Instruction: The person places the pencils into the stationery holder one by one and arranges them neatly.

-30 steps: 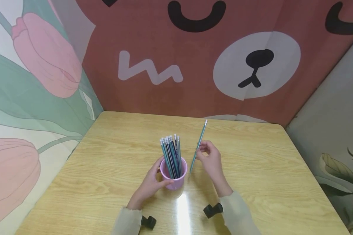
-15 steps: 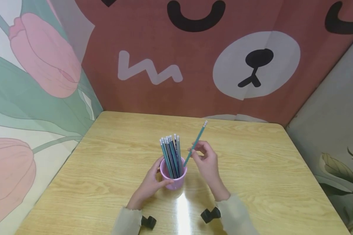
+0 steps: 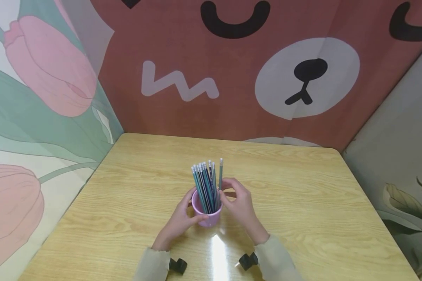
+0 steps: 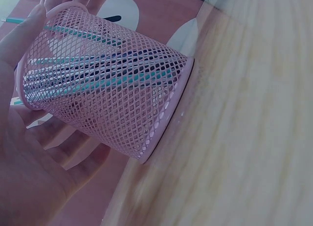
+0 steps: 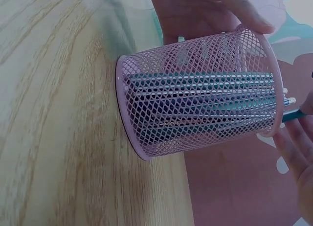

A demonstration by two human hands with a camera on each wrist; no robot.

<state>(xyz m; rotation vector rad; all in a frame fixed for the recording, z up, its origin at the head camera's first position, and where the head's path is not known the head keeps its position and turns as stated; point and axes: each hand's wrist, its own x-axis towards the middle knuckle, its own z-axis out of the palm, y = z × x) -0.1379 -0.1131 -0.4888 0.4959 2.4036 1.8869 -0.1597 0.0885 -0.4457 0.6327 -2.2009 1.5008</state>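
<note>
A pink mesh pencil cup (image 3: 209, 222) stands upright on the table, holding a bundle of teal and dark pencils (image 3: 203, 189) with white erasers up. My left hand (image 3: 178, 219) grips the cup from the left, thumb along its near side near the rim and fingers around the far side. At the cup's right rim, my right hand (image 3: 240, 201) pinches one teal pencil (image 3: 220, 171), nearly upright. Through the mesh in the left wrist view, this pencil (image 4: 80, 34) shows inside the cup, apart from the bundle. The right wrist view shows the right fingers (image 5: 293, 147) right at the rim.
The wood-grain table (image 3: 302, 203) extends around the cup on all sides. Behind it hangs a brown bear-print cloth (image 3: 183, 117), with a tulip-print cloth (image 3: 56, 78) at the left. Each wrist carries a small black device (image 3: 177, 266) near the sleeve.
My right hand has moved left, bringing the pencil from beside the cup into its right side. The pencil has turned from slanted to nearly upright and gone lower. My left hand has stayed put.
</note>
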